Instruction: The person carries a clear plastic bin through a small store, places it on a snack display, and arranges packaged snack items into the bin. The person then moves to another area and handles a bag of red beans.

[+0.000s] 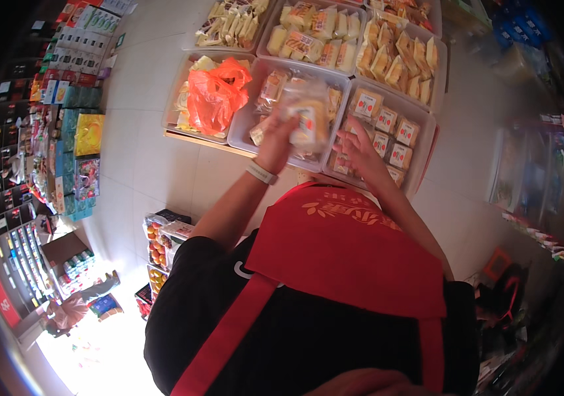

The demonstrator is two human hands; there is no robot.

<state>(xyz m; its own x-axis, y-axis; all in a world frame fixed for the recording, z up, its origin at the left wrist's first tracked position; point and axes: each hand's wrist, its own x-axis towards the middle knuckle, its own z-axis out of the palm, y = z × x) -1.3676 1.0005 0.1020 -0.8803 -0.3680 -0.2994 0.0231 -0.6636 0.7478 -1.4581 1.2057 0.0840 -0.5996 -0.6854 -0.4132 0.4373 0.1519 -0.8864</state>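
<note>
My left hand (278,136), with a pale band (261,172) on its wrist, grips a clear-wrapped pastry pack (307,123) bearing a label. The pack is blurred and hangs over the middle front plastic bin (239,129), where more wrapped pastries (273,85) lie. My right hand (362,151) holds nothing and has its fingers apart. It is over the right front bin (419,161), whose square wrapped cakes (385,120) sit in rows with labels facing up. Some of those cakes are hidden behind the hand.
Left of the bins' middle, an orange plastic bag (216,96) lies in another bin (173,116) of wrapped food. Bins of wrapped breads (306,42) stand farther back. Stocked shelves (71,123) line the left, and boxed fruit (156,242) is by my left elbow. A person (71,309) is at lower left.
</note>
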